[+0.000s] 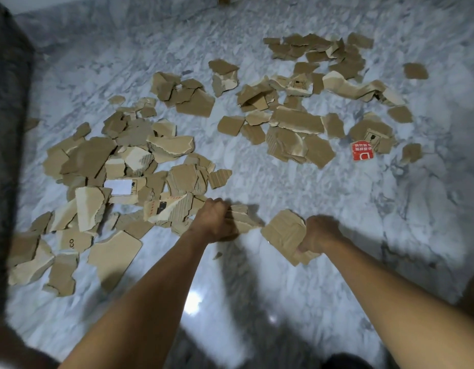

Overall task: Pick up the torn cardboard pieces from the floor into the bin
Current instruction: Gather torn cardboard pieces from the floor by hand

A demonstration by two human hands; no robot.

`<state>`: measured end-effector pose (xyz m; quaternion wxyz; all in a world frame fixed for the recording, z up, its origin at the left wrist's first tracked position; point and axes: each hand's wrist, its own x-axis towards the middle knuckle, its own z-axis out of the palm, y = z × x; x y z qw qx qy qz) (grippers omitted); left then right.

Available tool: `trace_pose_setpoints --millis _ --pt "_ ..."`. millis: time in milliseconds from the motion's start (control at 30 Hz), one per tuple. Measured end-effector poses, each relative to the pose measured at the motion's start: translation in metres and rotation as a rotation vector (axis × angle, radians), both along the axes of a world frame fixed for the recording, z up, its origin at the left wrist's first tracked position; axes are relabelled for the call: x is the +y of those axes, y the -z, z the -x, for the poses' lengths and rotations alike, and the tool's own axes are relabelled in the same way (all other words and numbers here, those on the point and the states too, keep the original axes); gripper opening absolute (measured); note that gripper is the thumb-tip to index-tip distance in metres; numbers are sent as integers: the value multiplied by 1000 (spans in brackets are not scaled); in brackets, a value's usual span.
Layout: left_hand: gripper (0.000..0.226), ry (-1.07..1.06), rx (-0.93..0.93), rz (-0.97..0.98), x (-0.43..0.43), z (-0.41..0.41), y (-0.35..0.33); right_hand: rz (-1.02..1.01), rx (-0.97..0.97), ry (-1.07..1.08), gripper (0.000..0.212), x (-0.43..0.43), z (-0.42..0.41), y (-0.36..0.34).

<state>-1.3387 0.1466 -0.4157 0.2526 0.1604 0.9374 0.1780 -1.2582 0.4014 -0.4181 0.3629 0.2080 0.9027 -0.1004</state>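
Marble floor [283,182]: torn cardboard pcs [140,155] scattered L & R, red scrap [363,154] R.

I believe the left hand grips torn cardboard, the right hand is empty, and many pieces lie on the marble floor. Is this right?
Not quite. The right hand is not empty: it grips a large brown piece, as the head view shows. The left hand does grip torn cardboard, and many pieces do lie on the marble floor.
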Motion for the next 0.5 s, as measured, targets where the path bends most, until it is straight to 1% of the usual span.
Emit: trace_pose_setpoints --millis 100,133,200,267,300,367,400,433,500 --pt "48 -169 -148 -203 -9 -4 -6 -10 -107 -65 88 -5 2 -5" --pt "47 -208 -183 -299 -14 -4 -9 13 -115 -104 84 -8 6 -10" --pt "42 -326 -268 -503 -24 -6 -23 126 -101 -162 73 -13 17 -21" --pt "49 -480 -384 -653 -38 -6 -38 198 -94 -171 72 -20 27 -35" --pt "54 -527 -397 -689 -46 -6 -45 201 -92 -181 71 -25 32 -43" --pt "58 -573 -369 -698 -68 -4 -53 231 -59 -220 70 -41 41 -58" --pt "56 -588 -346 -675 -81 -4 -57 262 -32 -237 72 -51 45 -64" --pt "51 -599 -334 -649 -96 -4 -61 289 -5 -252 72 -64 48 -70" --pt "31 -558 -339 -503 -130 -8 -62 325 -6 -311 66 -94 51 -77"
